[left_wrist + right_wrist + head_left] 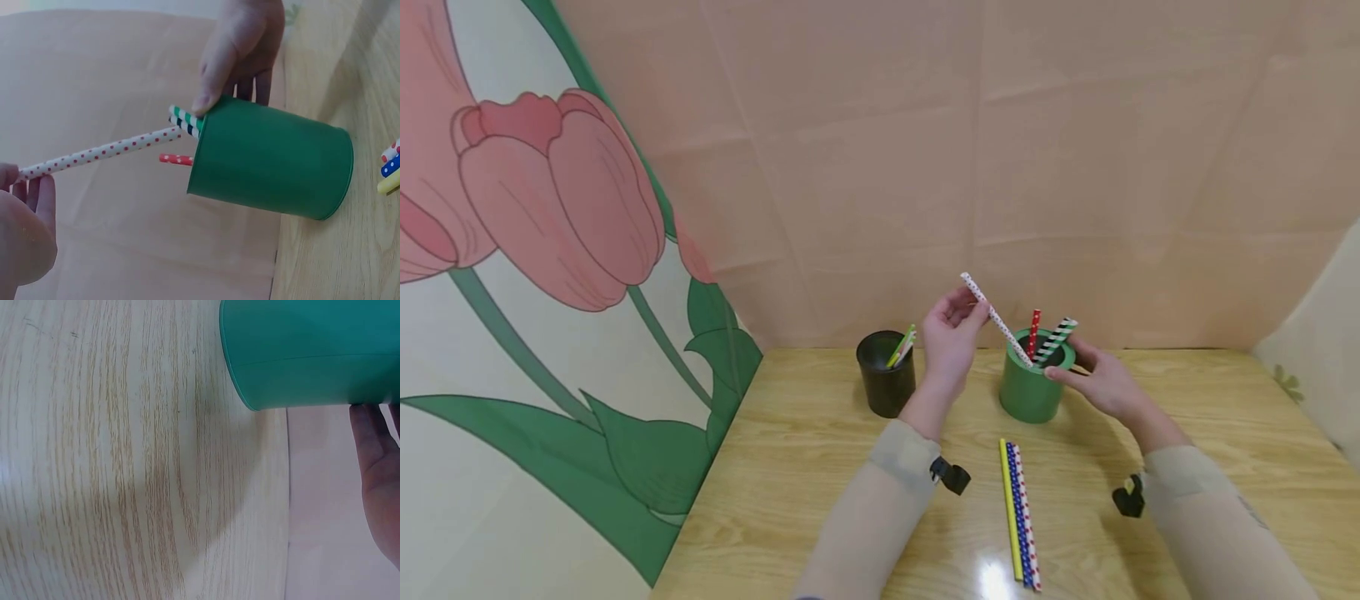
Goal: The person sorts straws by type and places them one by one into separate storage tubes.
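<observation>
Between the thumb and fingers of my left hand is a white paper straw with red dots, held slanting by its upper part. Its lower end is at the mouth of a green cup, overlapping the striped straws in the left wrist view. My right hand grips that upright cup near its rim, thumb in front and fingers behind. Inside the cup lean a red straw with white marks and green-and-white and black-and-white striped straws. In the right wrist view, fingers touch the cup's side.
A black cup holding green and pale straws stands left of the green one. In front lie a yellow straw, a blue dotted straw and a white red-dotted straw on the wooden table. A cloth-covered wall rises behind.
</observation>
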`<state>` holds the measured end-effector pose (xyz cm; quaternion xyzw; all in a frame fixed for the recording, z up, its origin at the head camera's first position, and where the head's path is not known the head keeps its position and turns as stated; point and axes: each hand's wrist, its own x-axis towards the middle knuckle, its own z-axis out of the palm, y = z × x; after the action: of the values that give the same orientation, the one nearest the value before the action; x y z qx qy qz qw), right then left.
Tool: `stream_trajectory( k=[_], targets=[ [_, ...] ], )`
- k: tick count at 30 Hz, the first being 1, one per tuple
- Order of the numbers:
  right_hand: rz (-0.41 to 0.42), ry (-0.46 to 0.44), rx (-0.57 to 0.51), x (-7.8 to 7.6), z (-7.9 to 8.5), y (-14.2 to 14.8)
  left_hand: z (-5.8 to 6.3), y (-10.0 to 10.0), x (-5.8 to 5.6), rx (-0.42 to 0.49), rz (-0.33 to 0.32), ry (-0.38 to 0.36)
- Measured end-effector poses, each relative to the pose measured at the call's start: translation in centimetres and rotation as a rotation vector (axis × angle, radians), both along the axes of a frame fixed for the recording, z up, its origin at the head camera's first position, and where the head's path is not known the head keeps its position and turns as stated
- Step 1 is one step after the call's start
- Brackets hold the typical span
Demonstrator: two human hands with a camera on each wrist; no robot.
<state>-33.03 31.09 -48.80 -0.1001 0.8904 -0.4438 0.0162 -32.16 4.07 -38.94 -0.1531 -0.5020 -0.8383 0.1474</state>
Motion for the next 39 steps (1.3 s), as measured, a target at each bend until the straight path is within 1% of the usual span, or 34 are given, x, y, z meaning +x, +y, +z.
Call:
stream_trajectory(
  k=[4,7,9,14,20,24,27,33,39],
  targets=[
    [0.000,-0.010,0.004,-0.1,0.0,0.0,-0.3,1.1,-0.9,-0.038,0.062,0.009],
    [0.002,-0.008,0.001,-0.3,-0.2,0.0,-0.9,1.9,-1.5,-0.099,0.105,0.010],
    [0.004,-0.007,-0.002,-0.4,-0.3,0.1,-1.2,2.4,-1.7,-0.137,0.119,0.001],
    [0.001,-0.007,-0.003,-0.6,-0.5,0.2,-2.1,3.6,-2.0,-0.208,0.121,-0.016],
    [0.002,0.006,-0.016,-0.7,-0.5,0.1,-3.3,4.6,-2.8,-0.291,0.133,-0.041],
    [-0.001,0.001,-0.023,-0.6,-0.4,0.0,-3.7,5.2,-3.1,-0.361,0.141,-0.063],
    [-0.003,-0.001,-0.024,-0.5,-0.4,-0.1,-4.0,5.6,-3.2,-0.413,0.140,-0.069],
    [0.005,0.006,-0.037,-0.2,-0.4,-0.3,-4.3,6.1,-3.1,-0.541,0.140,-0.034],
    [0.007,-0.001,-0.046,-0.2,-0.3,-0.6,-4.4,6.1,-3.3,-0.652,0.117,0.017]
  ],
)
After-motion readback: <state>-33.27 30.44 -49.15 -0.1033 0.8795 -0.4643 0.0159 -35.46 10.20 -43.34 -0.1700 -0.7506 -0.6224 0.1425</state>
